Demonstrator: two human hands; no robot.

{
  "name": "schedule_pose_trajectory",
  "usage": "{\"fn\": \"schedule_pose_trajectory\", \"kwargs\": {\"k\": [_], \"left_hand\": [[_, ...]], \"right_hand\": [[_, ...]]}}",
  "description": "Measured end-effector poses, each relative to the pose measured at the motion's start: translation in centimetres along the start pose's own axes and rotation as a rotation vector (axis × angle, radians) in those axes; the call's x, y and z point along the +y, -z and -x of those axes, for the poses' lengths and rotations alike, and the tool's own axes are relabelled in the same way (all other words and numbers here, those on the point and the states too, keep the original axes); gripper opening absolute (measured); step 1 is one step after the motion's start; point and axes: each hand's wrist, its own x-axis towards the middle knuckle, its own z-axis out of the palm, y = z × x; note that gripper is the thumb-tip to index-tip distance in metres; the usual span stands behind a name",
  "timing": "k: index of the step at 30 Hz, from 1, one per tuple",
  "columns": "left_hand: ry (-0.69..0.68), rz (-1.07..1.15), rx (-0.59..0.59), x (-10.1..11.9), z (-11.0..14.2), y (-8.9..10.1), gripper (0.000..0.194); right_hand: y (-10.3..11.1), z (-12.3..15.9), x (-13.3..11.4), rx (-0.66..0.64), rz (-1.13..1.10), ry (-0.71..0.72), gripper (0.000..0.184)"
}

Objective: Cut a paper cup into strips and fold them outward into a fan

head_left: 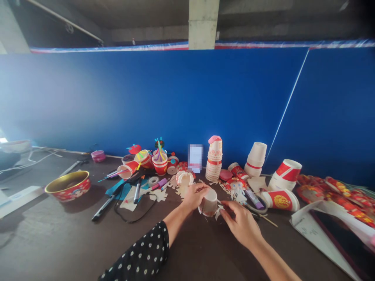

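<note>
Blue wall panel [164, 101] rises behind a dark worktop [58, 230], bare along its near edge, leaving open room below and left of the hands. A red gold-rimmed bowl [68, 185] sits well left; stacked paper cups [213, 160] stand beyond. Left hand [195, 196] wraps a white paper cup [209, 203] mid-worktop. Right hand [240, 224] forms a narrow grip, fingertips [222, 203] just beside the cup; whether they hold anything cannot be told.

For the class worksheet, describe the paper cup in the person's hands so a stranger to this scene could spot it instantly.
From the long blue wall, look down to the dark table. Over it, the person's left hand grips a small paper cup. Unlike the red-printed cup lying to its right, it is plain white.
</note>
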Motion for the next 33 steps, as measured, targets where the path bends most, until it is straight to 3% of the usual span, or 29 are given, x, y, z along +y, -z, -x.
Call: {"fn": "schedule_pose_trajectory", "kwargs": {"k": [4, 11, 17, 21, 29, 33], "left_hand": [[0.024, 0.005, -0.012, 0.4, 0.3, -0.1, 0.019], [0.046, 0.015, -0.040, 0.3, 0.3, -0.2, 0.023], [-0.068, -0.061, -0.050, -0.1, 0.6, -1.0, 0.036], [-0.109, -0.095, -0.089, 0.1, 1.1, -1.4, 0.041], [-0.075, -0.108, -0.154, 0.9, 1.2, -1.2, 0.056], [-0.063, -0.039, -0.240, 1.6, 1.2, -0.7, 0.047]], "right_hand": [[-0.5, 0.0, -0.4, -0.007, 0.004, 0.056, 0.025], [-0.6, -0.1, -0.3, -0.009, -0.066, 0.031, 0.026], [-0.8, 0.0, -0.3, -0.027, -0.190, -0.021, 0.045], [-1.2, 0.0, 0.2, 0.036, -0.169, -0.035, 0.056], [-0.8, -0.2, 0.3, 0.077, -0.125, -0.006, 0.043], [-0.6, -0.2, 0.6, 0.075, -0.121, -0.036, 0.044]]}}
